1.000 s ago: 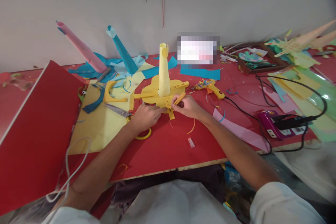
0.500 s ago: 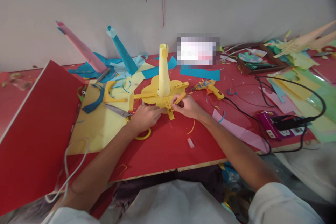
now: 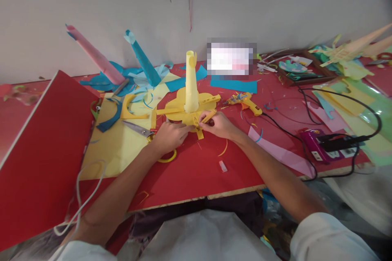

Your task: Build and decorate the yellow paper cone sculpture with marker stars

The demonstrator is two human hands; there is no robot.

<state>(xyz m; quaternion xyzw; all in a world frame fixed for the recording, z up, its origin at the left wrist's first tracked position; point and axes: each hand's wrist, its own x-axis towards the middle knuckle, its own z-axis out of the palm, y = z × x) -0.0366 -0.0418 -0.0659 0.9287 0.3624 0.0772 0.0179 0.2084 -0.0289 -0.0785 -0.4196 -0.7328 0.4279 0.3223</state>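
A yellow paper piece with a flower-shaped base (image 3: 174,100) and an upright rolled paper tube (image 3: 191,83) stands on the red table. My right hand (image 3: 219,124) is closed around an orange pen (image 3: 210,116), its tip low over a yellow paper strip (image 3: 190,118) with dark handwritten marks. The pen tip is hidden by my fingers. My left hand (image 3: 171,136) lies with its fingers stretched out, the fingertips pressing the near edge of that strip. Scissors (image 3: 137,128) with yellow handles lie partly under my left hand and wrist.
Right of the paper piece lies a yellow glue gun (image 3: 249,104), its cord running to a purple box (image 3: 320,144). A red board (image 3: 45,151) leans at left. Pink (image 3: 94,57) and blue (image 3: 143,61) paper tubes stand behind. A wooden tray (image 3: 318,79) is at back right.
My right hand has shifted very slightly left with the pen, and the marks beside it look a little different. My left hand stays in place.
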